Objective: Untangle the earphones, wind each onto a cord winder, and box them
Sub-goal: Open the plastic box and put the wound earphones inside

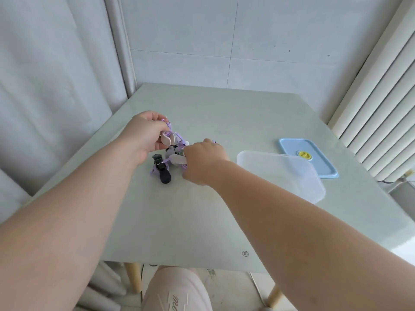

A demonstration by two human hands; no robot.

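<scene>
**Entry: untangling stage, both hands in the knot**

Setup: the purple earphone cords (174,133) sit as one knotted clump near the middle of the table (179,221), mixed up with the cord winders. Nothing is wound or boxed yet.

Left hand (143,132): raised slightly off the table, fingers curled and pinching a strand of the purple cords at the top of the clump. A pink cord winder (167,140) hangs just under its fingertips; I cannot tell whether it is held or only caught in the cord.

Right hand (205,159): knuckles up, fingers curled down into the near-right side of the clump and clenched around cord. A white cord winder (178,160) sticks out at its thumb side. The fingertips are hidden.

A black cord winder (163,173) lies on the table touching the clump's lower edge, with cord looped over it.

The clear plastic box (314,182) stands open to the right, well apart from the clump. Its blue lid (292,147) lies flat just behind it.

Judgement: step one, the separation, is at an early point. The next move calls for easing the hands apart gently to find which loop binds. The winders should be freed from the cords first. A hard pull would likely tighten the knot.
</scene>
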